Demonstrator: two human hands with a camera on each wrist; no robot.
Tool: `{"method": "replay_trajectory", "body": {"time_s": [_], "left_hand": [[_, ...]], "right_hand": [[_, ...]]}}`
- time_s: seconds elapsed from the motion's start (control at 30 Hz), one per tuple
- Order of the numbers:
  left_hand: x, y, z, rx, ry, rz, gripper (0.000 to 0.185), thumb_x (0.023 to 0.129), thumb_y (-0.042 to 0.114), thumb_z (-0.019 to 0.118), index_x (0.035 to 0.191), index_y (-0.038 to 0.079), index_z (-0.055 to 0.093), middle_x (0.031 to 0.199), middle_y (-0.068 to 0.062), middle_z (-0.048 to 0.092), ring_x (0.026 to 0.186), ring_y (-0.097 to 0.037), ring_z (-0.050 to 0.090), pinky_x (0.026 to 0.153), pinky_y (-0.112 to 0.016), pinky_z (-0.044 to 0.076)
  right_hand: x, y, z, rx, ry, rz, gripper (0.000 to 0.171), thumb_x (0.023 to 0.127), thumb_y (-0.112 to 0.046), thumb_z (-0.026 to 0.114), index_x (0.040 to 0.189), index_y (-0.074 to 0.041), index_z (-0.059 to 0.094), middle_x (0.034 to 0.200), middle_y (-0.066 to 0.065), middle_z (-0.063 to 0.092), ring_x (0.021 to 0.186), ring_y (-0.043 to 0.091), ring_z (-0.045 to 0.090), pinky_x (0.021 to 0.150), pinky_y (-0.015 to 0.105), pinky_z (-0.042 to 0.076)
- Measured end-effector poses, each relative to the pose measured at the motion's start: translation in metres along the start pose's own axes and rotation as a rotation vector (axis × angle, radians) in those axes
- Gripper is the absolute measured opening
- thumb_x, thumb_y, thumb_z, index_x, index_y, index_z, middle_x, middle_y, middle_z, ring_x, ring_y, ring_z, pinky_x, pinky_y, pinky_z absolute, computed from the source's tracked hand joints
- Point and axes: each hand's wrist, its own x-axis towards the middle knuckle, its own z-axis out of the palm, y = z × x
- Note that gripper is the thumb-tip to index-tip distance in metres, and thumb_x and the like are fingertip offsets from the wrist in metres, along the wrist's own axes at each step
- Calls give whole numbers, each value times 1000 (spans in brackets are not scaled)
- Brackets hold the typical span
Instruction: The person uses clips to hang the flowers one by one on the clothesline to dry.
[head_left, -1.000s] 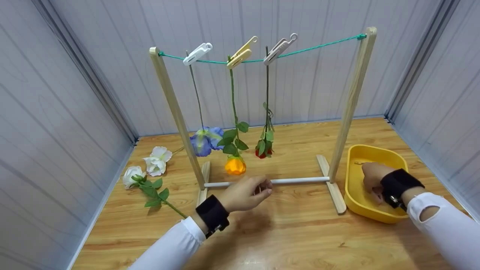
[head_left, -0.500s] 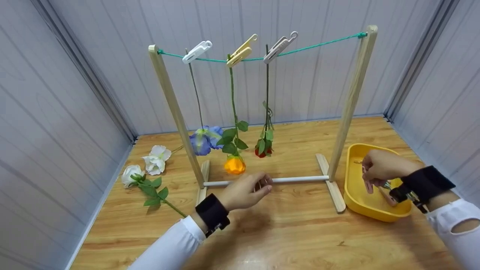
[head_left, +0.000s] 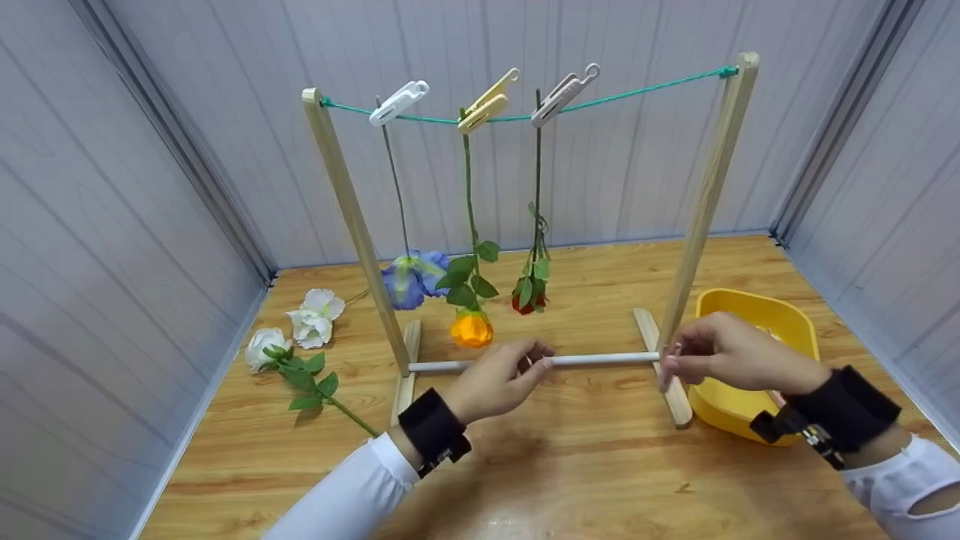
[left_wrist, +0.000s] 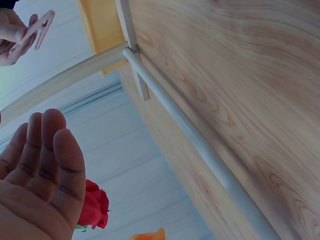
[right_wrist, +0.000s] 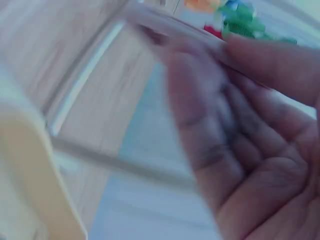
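My right hand (head_left: 724, 352) pinches a pale pink clothespin (head_left: 670, 366) just left of the yellow tray (head_left: 780, 319), beside the rack's right foot. The left wrist view shows that pin (left_wrist: 41, 27) at its top left. The right wrist view is blurred and shows only my palm (right_wrist: 260, 150). My left hand (head_left: 501, 375) hovers in front of the white base rod (head_left: 600, 360), fingers loosely curled and holding nothing. On the green line (head_left: 645, 91) hang three pegged flowers: blue (head_left: 409, 281), orange (head_left: 471, 328) and red (head_left: 527, 298).
Two white flowers (head_left: 315, 319) (head_left: 266, 351) lie on the wooden table at the left, one with a leafy stem. The rack's wooden posts (head_left: 341, 202) (head_left: 709, 187) stand mid-table. Grey walls close in on three sides.
My right hand has lifted out of the yellow tray with the pink clothespin and moved left toward the rack's right foot. The left hand has barely shifted.
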Motion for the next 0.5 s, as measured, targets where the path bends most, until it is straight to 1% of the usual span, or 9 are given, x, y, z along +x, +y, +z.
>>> {"method": "replay_trajectory", "body": {"time_s": [0.17, 0.23, 0.3, 0.37, 0.4, 0.5], "left_hand": [[0, 4, 4, -22, 8, 2, 34, 115, 25, 54, 135, 1, 69, 106, -9, 75, 84, -12, 63, 75, -24, 54], [-1, 5, 5, -29, 3, -2, 36, 115, 26, 54, 138, 1, 67, 108, -9, 76, 86, -11, 65, 77, -24, 55], [-1, 8, 6, -37, -5, -11, 38, 115, 28, 54, 141, 3, 65, 112, -8, 76, 89, -10, 67, 80, -24, 57], [-1, 11, 8, -53, -15, -19, 41, 115, 31, 54, 145, 4, 62, 116, -8, 76, 93, -12, 70, 83, -23, 58], [-1, 13, 8, -59, -21, -20, 42, 115, 32, 55, 147, 5, 61, 118, -8, 76, 95, -13, 71, 84, -23, 58], [-1, 17, 9, -71, -42, -7, 48, 114, 35, 56, 153, 5, 55, 122, -8, 75, 98, -14, 73, 85, -23, 58]], "right_hand": [[10, -4, 27, 110, 155, -187, 13, 107, 1, 65, 103, -2, 77, 99, 15, 82, 82, 7, 76, 69, 26, 63], [15, -5, 36, 180, 188, -244, 14, 106, 5, 63, 104, 1, 76, 103, 19, 81, 87, 6, 77, 73, 25, 64], [20, -6, 46, 242, 217, -301, 15, 105, 10, 62, 107, 4, 75, 103, 21, 80, 87, 5, 77, 74, 24, 64], [24, -7, 54, 298, 232, -353, 16, 103, 14, 61, 109, 7, 74, 105, 20, 81, 89, 5, 77, 75, 25, 64], [27, -7, 58, 314, 249, -368, 16, 103, 15, 61, 109, 8, 75, 105, 17, 81, 88, 5, 77, 75, 24, 64], [31, -10, 68, 330, 298, -396, 17, 101, 16, 63, 108, 8, 75, 102, 9, 83, 85, 4, 77, 73, 23, 64]]}}
